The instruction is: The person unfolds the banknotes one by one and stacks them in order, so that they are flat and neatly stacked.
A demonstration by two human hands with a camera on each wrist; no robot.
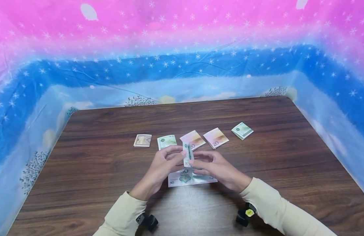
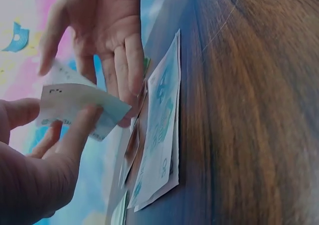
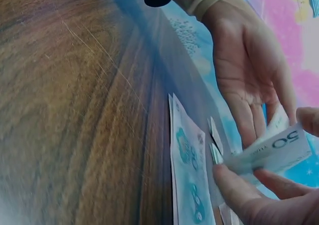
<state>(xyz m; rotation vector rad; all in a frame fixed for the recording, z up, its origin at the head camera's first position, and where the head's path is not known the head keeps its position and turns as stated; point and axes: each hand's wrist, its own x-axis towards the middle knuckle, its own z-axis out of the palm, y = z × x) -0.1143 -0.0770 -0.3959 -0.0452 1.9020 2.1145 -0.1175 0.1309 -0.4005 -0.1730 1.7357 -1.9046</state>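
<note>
Left hand and right hand: fingers partly curled, pinching one folded 50 note between thumbs and fingertips. Note orientation: long axis 12–6 o'clock, printed numeral at 6. Position: above flat 50 notes, count indeterminable. Beyond, from 10 to 2 o'clock: one brown note, two green notes, two pink notes.

Curtained-off, booth-like space, wider room type unclear: wood-grain desk below right grip; snowflake-printed pink-and-blue cloth beyond grip and either side.
</note>
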